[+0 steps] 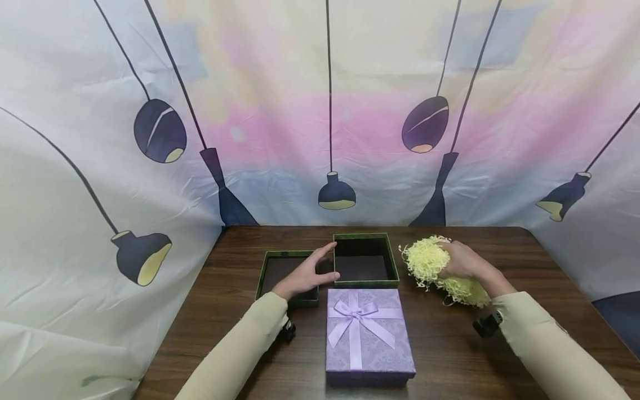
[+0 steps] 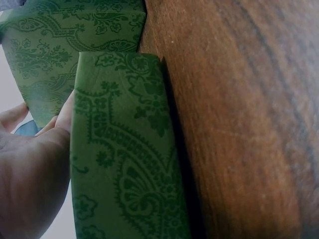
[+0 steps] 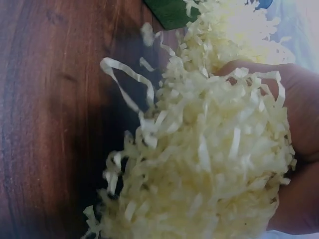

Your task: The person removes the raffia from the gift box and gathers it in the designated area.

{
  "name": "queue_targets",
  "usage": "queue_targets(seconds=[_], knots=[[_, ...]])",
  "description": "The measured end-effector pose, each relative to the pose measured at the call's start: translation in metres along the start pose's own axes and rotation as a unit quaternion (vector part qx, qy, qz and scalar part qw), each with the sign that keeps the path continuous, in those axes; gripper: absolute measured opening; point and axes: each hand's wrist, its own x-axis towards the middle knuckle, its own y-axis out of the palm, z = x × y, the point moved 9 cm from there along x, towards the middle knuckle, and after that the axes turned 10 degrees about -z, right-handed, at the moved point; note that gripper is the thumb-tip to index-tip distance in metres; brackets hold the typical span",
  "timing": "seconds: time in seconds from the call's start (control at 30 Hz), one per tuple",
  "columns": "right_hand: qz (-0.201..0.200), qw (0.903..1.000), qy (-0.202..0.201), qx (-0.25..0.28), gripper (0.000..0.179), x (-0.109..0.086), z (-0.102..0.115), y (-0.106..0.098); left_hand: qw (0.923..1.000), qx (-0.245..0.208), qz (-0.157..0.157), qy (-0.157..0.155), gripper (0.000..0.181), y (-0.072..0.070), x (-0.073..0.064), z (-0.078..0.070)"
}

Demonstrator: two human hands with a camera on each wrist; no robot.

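Observation:
My left hand (image 1: 306, 276) spreads its thumb and fingers at the left side of the open green box (image 1: 366, 284), reaching over the green lid (image 1: 303, 303). In the left wrist view the patterned lid (image 2: 124, 149) hides part of that hand, with the box (image 2: 47, 59) beyond it; firm contact is hard to judge. My right hand (image 1: 467, 262) grips a clump of pale yellow shredded paper (image 1: 425, 261) to the right of the box. Loose strands hang from the clump in the right wrist view, and much of the fingers is hidden by the paper (image 3: 199, 164).
Nearest me on the brown wooden table (image 1: 450, 350) lies a purple gift box (image 1: 370, 355) with a lilac ribbon bow, right in front of the green box. A cloth backdrop (image 1: 280, 111) printed with lamps hangs behind the table.

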Motion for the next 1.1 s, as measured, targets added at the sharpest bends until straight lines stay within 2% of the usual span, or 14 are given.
queue_targets(seconds=[0.23,0.4,0.67,1.1], knots=[[0.008,0.9997,0.0,-0.022,0.093,-0.003,-0.005,0.005,1.0,-0.003,0.0,-0.001,0.082,0.0,0.001,0.001],[0.011,0.9999,-0.007,-0.002,0.1,-0.009,-0.006,0.006,1.0,-0.005,0.001,-0.001,0.082,0.001,0.002,0.0],[-0.02,0.9994,-0.028,-0.002,0.091,-0.01,-0.001,-0.004,0.9999,-0.007,-0.005,-0.008,0.081,0.0,0.0,0.001],[-0.04,0.9991,-0.005,-0.014,0.088,-0.016,-0.003,-0.011,0.9999,0.01,-0.003,0.003,0.084,0.0,0.0,0.0]])
